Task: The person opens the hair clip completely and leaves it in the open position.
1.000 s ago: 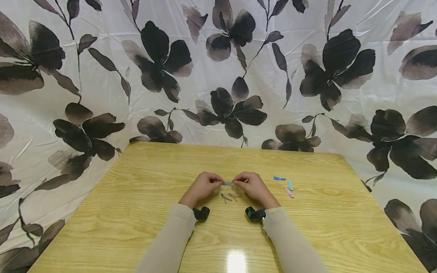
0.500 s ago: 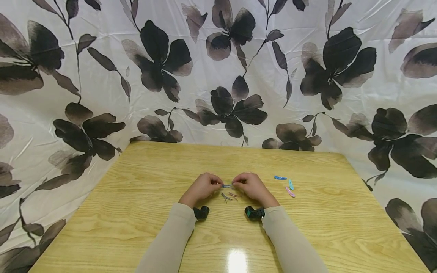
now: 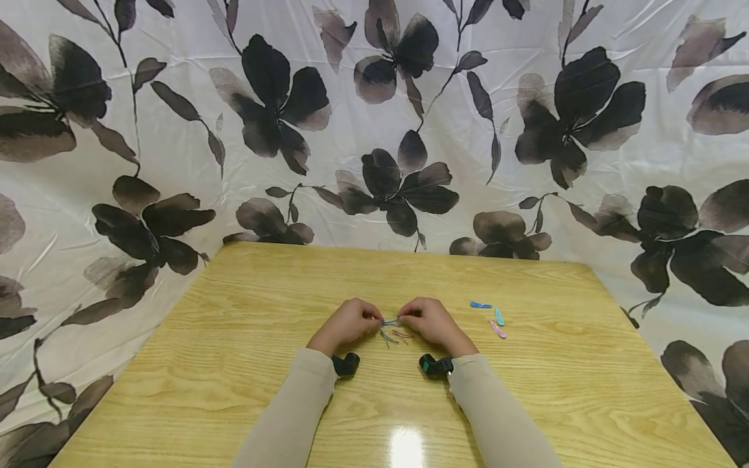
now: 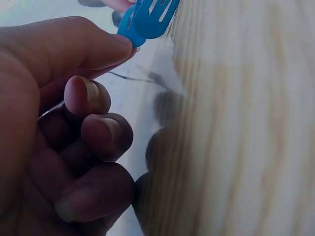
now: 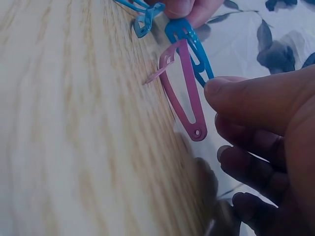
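In the head view, a blue snap hair clip (image 3: 390,322) spans the space between my two hands. My left hand (image 3: 353,321) pinches one end, and my right hand (image 3: 431,320) pinches the other. The right wrist view shows the blue clip (image 5: 203,61) with my right thumb and a finger on its narrow tip. In the left wrist view my thumb presses on its wide end (image 4: 129,32). Just in front lie a popped-open pink clip (image 5: 194,96) and a popped-open blue-green clip (image 5: 142,24), both on the table.
To the right, a flat blue clip (image 3: 481,305), a turquoise clip (image 3: 499,316) and a pink clip (image 3: 497,329) lie on the wooden table (image 3: 246,364). A floral cloth (image 3: 374,117) hangs behind the table's far edge.
Both hands have come slightly down toward the table's near side with the blue clip, closer to the two popped-open clips. Their pinch on the clip looks the same.
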`<state>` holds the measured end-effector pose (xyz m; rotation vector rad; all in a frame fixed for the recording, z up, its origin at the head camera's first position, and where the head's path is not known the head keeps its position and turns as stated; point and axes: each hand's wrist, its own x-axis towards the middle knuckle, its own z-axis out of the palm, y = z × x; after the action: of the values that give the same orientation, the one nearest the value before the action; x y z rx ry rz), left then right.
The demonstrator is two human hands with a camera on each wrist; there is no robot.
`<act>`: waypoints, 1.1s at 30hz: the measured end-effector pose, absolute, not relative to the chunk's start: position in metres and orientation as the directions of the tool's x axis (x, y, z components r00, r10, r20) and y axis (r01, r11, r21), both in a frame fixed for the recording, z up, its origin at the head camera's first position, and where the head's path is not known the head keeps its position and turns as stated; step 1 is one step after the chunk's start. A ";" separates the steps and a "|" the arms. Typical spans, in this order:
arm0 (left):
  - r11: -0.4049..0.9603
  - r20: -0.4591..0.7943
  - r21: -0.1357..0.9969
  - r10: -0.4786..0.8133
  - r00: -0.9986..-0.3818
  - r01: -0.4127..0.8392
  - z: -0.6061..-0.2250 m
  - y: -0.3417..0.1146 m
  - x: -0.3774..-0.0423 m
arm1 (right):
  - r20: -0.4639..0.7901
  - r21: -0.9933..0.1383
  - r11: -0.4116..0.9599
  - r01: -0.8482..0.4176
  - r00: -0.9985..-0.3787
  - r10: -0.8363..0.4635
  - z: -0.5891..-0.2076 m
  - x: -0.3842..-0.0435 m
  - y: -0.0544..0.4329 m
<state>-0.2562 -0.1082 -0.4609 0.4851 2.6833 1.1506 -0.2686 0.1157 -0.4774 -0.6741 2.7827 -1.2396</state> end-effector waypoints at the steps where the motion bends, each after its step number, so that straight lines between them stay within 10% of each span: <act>1: 0.647 -0.038 0.728 0.367 -0.929 0.226 -0.461 -0.109 -0.256 | 0.149 -0.710 0.595 -0.377 -0.906 -0.395 -0.477 -0.269 0.116; 33: 0.681 -0.036 0.689 0.374 -0.927 0.248 -0.463 -0.106 -0.256 | 0.165 -0.633 0.644 -0.429 -0.888 -0.430 -0.478 -0.267 0.115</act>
<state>-0.2563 -0.1061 -0.4634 0.5079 2.7183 1.0747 -0.2665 0.1148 -0.4779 -0.7442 2.8480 -1.0962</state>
